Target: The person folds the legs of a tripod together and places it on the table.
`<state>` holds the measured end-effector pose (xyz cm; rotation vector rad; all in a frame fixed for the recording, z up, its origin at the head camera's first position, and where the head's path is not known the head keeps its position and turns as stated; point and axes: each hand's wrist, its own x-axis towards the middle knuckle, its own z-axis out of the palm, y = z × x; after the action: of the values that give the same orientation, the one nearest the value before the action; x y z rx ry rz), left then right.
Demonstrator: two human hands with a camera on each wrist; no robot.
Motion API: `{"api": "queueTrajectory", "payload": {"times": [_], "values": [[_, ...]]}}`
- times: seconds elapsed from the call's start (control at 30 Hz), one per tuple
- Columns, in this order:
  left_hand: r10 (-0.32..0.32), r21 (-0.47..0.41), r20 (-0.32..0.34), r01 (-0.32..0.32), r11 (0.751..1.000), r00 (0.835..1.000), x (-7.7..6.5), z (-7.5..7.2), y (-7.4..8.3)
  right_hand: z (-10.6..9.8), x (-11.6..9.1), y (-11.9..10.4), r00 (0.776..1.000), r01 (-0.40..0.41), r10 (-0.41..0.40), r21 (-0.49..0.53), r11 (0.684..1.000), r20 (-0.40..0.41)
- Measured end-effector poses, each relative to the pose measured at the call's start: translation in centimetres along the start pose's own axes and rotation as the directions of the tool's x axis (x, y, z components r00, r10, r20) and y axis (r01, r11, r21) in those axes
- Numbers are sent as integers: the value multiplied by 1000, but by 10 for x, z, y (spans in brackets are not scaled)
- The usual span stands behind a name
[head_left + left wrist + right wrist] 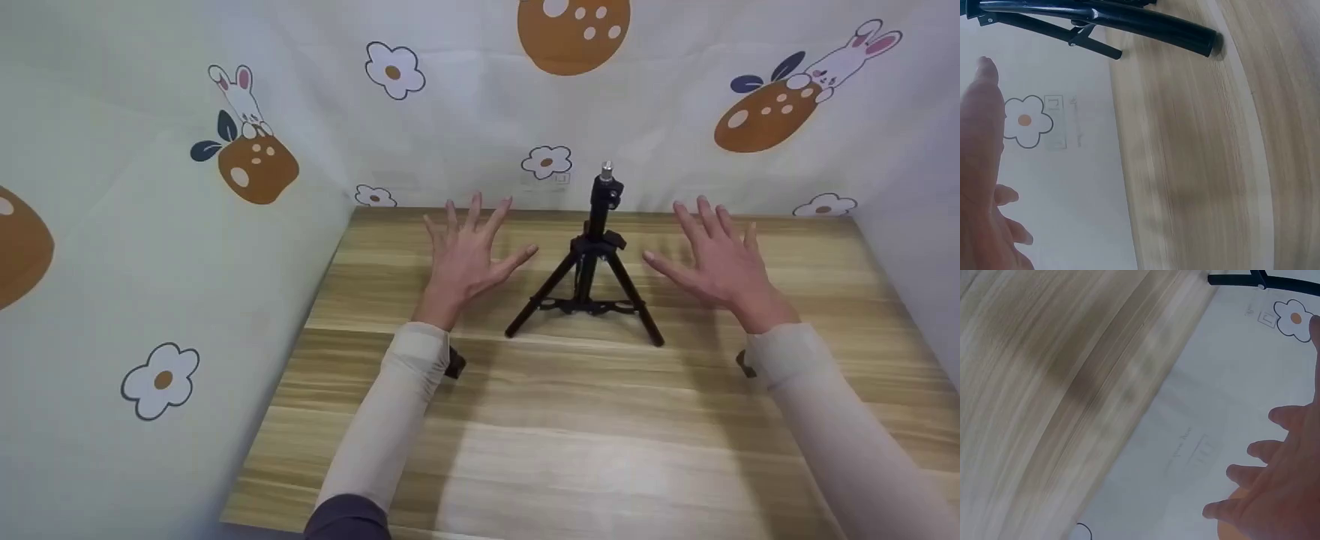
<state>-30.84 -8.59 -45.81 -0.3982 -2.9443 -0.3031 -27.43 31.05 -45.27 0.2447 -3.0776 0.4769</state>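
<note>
A small black tripod (589, 259) stands upright on the wooden table, its legs spread and a silver screw at its top. To its left is my left hand (466, 262), fingers spread and nothing in it. My right hand (724, 262) is on the other side, also with spread fingers and holding nothing. Both thumbs point in toward the tripod, with a gap on each side. In the left wrist view the tripod legs (1151, 25) cross the top, above the left thumb (982, 129). The right wrist view shows one tripod leg (1235, 279) at the upper edge and the right-hand fingers (1266, 450).
The wood-grain table (585, 450) meets a pale back wall sheet (465, 112) printed with flowers, oranges and rabbits. A similar sheet (150, 247) rises along the left side, and a pale wall (915, 225) stands at right. Dark wrist-camera parts (454, 363) show under the left sleeve.
</note>
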Motion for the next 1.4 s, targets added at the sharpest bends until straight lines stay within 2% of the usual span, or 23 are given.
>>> {"api": "queueTrajectory", "payload": {"times": [0.13, 0.33, 0.5, 0.73, 0.9, 1.17, 1.27, 1.4], "values": [[32, -71, -11, -32, 997, 999, -3, 1, 1, 1, -1, -2, 999, 22, -21, 24, 999, -40], [94, -128, -80, -103, 986, 992, -8, 4, 0, 2, -3, -7, 991, 60, -52, 59, 996, -119], [128, -214, -115, -150, 965, 985, -13, 8, 0, 2, -5, -12, 979, 85, -66, 89, 992, -191], [137, -415, -122, -176, 893, 983, -18, 14, 1, 3, -4, -17, 954, 127, -91, 110, 986, -286], [186, -474, -136, -229, 850, 973, -22, 19, 2, 4, -4, -19, 925, 172, -117, 123, 977, -363], [254, -578, -174, -307, 756, 951, -28, 27, 9, 5, -5, -23, 891, 212, -137, 129, 969, -433], [267, -618, -180, -320, 718, 947, -30, 29, 13, 6, -6, -25, 877, 227, -145, 129, 965, -458], [267, -672, -164, -306, 674, 950, -32, 31, 16, 6, -6, -27, 855, 258, -161, 134, 957, -493]]}}
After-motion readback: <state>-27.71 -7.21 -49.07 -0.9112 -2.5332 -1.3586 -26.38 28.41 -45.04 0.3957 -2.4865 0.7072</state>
